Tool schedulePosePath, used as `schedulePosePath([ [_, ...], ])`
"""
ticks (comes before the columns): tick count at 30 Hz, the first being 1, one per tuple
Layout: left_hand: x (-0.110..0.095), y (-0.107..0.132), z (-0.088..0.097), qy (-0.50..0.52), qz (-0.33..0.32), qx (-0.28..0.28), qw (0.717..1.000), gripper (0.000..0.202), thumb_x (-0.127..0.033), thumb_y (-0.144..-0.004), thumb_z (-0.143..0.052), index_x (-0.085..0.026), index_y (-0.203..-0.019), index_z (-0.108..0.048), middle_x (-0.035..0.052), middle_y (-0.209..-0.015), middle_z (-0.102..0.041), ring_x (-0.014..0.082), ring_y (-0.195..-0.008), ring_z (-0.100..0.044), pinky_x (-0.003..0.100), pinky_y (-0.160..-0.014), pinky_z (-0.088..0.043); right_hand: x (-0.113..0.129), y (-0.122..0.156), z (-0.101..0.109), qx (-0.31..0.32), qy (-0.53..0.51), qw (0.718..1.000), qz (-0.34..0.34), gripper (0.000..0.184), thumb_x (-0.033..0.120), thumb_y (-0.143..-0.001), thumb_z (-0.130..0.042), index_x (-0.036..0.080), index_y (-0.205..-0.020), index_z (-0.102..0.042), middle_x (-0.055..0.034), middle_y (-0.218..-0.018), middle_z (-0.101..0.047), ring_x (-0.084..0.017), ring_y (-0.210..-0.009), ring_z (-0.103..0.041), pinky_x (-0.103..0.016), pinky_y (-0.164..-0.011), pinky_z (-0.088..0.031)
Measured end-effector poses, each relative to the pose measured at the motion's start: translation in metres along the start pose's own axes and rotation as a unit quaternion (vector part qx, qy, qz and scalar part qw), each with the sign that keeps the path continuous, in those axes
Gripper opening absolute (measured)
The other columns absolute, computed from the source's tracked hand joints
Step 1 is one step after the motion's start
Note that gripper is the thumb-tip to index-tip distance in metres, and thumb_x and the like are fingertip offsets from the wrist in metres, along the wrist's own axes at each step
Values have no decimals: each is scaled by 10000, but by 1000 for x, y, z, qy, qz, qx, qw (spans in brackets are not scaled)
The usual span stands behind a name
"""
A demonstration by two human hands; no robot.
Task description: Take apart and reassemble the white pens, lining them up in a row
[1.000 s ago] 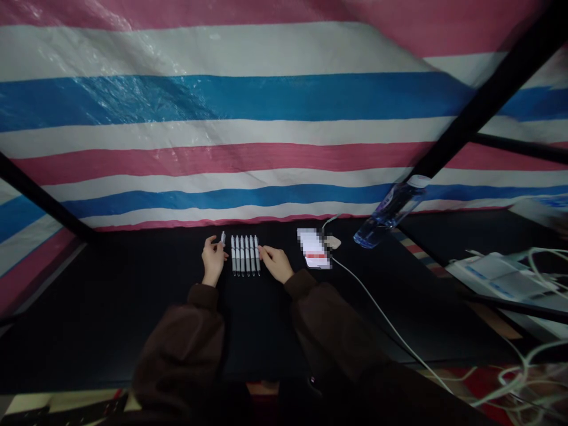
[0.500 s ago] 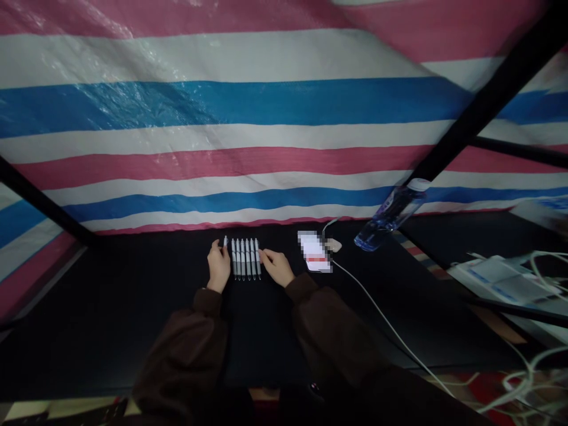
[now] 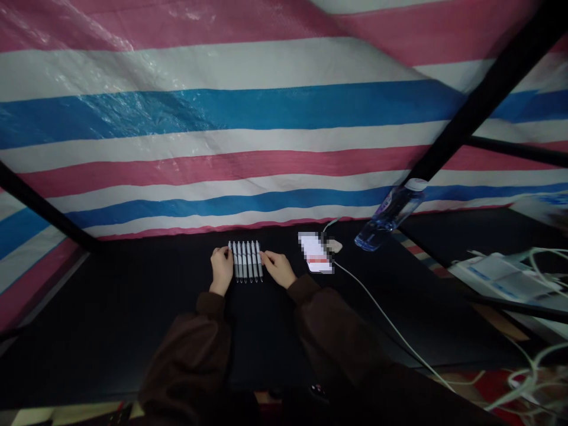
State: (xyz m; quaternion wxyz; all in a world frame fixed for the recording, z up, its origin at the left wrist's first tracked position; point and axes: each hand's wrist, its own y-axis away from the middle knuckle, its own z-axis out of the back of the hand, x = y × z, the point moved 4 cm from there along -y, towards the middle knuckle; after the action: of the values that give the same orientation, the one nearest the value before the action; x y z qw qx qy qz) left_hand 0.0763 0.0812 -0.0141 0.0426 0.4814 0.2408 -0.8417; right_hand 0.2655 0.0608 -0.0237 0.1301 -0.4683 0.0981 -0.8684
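Several white and grey click pens [image 3: 246, 261] lie side by side in an even row on the black tabletop [image 3: 133, 331], their tips towards me. My left hand [image 3: 222, 270] is closed at the row's left end, its fingers on the outermost pen and hiding part of it. At the opposite end, my right hand [image 3: 278, 269] has its fingers pinched together against the upper half of the rightmost pen. The pens between the two hands look close together and roughly parallel.
Right of the pens lies a phone [image 3: 316, 253] with a blurred screen, beside a white charger [image 3: 333, 245] and its cable [image 3: 381, 310]. A clear bottle [image 3: 390, 219] leans near a black post [image 3: 465, 112]. Striped sheeting [image 3: 222, 160] hangs behind.
My left hand has moved slightly right, bringing a separate pen up against the left end of the row. My right hand stays at the right end.
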Motion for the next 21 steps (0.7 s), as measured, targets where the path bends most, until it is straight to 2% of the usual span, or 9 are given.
schedulePosePath([
  [3, 2, -1, -3, -84, 2, 29, 996, 155, -154, -736, -529, -137, -782, -676, 53, -736, -585, 146, -666, -556, 260, -686, -437, -4, -2, -1, -3, -13, 1000, -2, 419, 456, -866, -353, 192, -564, -473, 19, -510, -469, -115, -512, -434, -225, -533, -302],
  [6, 6, -2, -4, -114, 13, 38, 993, 191, -170, -746, -516, -115, -824, -682, 75, -761, -611, 150, -679, -573, 261, -687, -444, -6, -3, -2, -12, -22, 1000, -2, 421, 457, -861, -358, 190, -557, -474, 22, -501, -462, -114, -509, -425, -227, -528, -301],
  [14, 9, -5, -3, -103, 38, 44, 993, 187, -203, -728, -548, -112, -822, -682, 73, -720, -651, 158, -666, -601, 256, -663, -447, -9, -6, -3, -24, -44, 999, -4, 431, 474, -852, -367, 186, -550, -475, 22, -497, -454, -110, -491, -400, -232, -501, -285],
  [21, 9, -4, -1, -74, 55, 40, 995, 125, -185, -723, -550, -133, -768, -655, 46, -669, -643, 148, -640, -604, 228, -606, -433, -11, -6, -4, -36, -55, 998, 9, 440, 499, -840, -381, 187, -542, -465, 41, -469, -383, -100, -475, -350, -229, -478, -264],
])
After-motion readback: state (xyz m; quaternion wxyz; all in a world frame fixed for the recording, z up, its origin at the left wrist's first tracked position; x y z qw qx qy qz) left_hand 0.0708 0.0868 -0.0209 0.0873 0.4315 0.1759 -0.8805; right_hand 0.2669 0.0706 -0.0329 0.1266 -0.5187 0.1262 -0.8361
